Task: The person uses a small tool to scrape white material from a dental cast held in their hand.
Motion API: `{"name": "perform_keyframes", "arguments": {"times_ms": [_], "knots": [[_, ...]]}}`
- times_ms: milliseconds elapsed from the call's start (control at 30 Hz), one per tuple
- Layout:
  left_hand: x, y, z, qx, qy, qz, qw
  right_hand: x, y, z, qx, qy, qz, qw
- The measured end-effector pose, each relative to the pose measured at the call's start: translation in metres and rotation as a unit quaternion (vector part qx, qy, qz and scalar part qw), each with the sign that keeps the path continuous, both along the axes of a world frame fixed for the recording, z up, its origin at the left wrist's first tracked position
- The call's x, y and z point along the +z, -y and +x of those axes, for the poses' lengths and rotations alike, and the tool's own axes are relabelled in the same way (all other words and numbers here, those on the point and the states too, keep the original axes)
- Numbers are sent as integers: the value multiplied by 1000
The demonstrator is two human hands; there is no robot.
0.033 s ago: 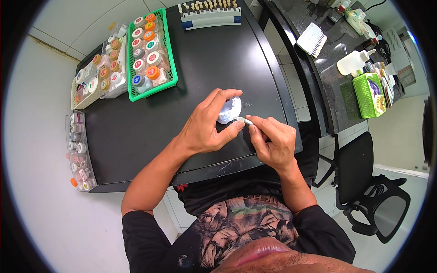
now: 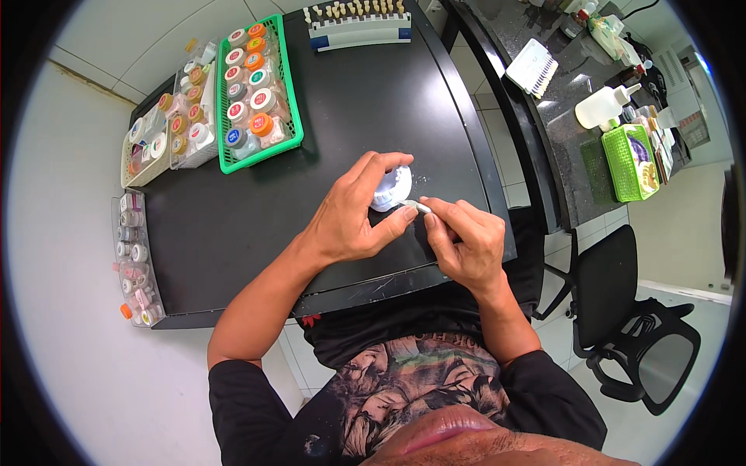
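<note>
A white dental cast (image 2: 396, 185), arch-shaped, is in the grasp of my left hand (image 2: 353, 210) over the black table. That hand's fingers curl over its far side, and its thumb reaches along the near side. Between my right thumb and forefinger is a slim, pale, stick-like piece (image 2: 422, 207), too small to tell its kind. My right hand (image 2: 470, 237) is closed around this piece, whose tip reaches the cast's near edge beside my left thumb. Whether the tip touches the cast is hard to tell. White crumbs (image 2: 422, 180) lie just right of the cast.
On the left of the black table (image 2: 225, 233) stand a green basket (image 2: 293, 116) of lidded jars and clear trays of bottles (image 2: 134, 248). A tooth shade guide (image 2: 360, 35) sits at the back. Right are a dark counter, a squeeze bottle (image 2: 600, 109) and an office chair (image 2: 610, 287).
</note>
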State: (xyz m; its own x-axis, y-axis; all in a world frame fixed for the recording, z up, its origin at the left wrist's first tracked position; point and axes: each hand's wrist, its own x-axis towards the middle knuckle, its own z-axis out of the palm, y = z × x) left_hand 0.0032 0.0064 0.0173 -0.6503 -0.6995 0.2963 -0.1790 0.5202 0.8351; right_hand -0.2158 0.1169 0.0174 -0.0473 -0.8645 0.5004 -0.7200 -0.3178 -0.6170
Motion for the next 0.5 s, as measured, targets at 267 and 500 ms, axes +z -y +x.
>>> {"name": "perform_keyframes", "arguments": {"times_ms": [267, 500], "knots": [[0, 0, 0, 5, 6, 12, 1000, -1, 0, 0, -2, 4, 1, 1000], [1, 0, 0, 7, 14, 14, 1000, 0, 0, -1, 1, 3, 1, 1000]]}}
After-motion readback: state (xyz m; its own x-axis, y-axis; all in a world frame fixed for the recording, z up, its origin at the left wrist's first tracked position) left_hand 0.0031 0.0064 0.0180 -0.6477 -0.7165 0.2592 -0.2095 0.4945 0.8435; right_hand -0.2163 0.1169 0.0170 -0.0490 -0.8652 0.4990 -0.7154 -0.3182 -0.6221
